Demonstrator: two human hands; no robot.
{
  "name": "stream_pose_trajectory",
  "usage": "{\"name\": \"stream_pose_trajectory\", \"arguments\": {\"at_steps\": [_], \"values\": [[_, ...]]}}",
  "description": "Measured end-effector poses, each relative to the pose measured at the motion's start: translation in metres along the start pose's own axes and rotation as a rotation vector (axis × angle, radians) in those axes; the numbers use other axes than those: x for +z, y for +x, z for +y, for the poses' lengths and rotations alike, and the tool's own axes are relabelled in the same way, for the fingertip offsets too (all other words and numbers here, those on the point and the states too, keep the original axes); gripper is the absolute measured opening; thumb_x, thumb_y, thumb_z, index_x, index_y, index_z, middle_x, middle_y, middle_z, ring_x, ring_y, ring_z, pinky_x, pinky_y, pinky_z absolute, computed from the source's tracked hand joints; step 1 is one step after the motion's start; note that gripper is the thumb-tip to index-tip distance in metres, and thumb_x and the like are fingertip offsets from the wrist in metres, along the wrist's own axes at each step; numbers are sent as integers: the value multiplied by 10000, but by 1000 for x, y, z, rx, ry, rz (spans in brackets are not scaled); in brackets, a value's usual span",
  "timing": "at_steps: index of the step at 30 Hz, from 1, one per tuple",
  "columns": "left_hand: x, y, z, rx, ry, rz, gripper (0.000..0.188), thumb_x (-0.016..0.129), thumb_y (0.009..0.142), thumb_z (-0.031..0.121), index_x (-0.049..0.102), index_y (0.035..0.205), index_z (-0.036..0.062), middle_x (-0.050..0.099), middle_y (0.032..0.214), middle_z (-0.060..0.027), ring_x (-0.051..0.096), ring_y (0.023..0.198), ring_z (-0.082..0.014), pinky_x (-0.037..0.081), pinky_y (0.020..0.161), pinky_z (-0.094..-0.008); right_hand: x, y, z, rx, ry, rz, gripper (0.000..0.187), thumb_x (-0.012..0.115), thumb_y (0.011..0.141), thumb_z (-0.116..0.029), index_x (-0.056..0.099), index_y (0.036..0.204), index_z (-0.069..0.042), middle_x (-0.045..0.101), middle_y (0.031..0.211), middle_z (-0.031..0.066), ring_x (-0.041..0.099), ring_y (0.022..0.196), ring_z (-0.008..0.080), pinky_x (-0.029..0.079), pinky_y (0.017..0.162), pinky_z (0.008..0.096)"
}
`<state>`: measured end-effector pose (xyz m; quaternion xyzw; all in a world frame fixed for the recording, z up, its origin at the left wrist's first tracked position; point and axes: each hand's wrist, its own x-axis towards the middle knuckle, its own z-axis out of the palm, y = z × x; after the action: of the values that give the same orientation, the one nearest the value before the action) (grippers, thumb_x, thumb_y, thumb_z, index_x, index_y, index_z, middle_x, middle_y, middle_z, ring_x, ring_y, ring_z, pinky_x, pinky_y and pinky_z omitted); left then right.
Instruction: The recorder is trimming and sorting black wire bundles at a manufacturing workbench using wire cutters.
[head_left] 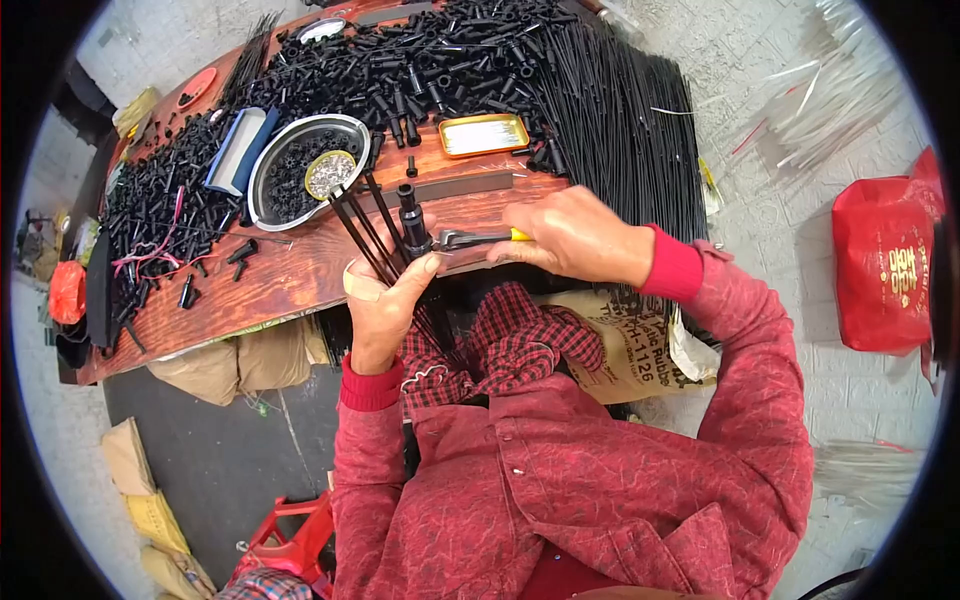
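Fingers of the left hand [385,308] are closed around thin black rods [358,228] and an upright black tube [412,218] at the bench's [265,295] near edge. The right hand's [583,238] fingers grip pliers [470,239], tip by the tube's base. Beyond lie a metal bowl [253,195], then black parts [440,60].

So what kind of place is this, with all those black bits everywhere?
It looks like a small workshop. The table is heaped with small black parts, long black rods lie stacked beside them, and the right hand holds pliers.
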<state>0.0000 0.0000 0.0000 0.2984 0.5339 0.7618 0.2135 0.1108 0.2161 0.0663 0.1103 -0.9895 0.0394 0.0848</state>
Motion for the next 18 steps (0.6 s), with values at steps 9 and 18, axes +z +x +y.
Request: {"name": "stream_pose_trajectory", "arguments": {"at_steps": [9,18], "values": [[-8,-5,20,-99,3,-87,368,738,827,18,631,1176,-30,678,1022,-58,629,903,-128,517,830,-278,-11,2,-3,184,713,-362,497,553,972,-467,598,722,-39,589,574,72,613,553,234,470,544,382],[-2,1,27,-48,128,-144,281,737,830,42,667,1095,-18,673,982,-42,624,890,-131,501,821,-279,-34,7,-3,443,1305,-764,569,453,997,-552,555,734,-58,582,604,32,572,476,116,448,425,247]]}}
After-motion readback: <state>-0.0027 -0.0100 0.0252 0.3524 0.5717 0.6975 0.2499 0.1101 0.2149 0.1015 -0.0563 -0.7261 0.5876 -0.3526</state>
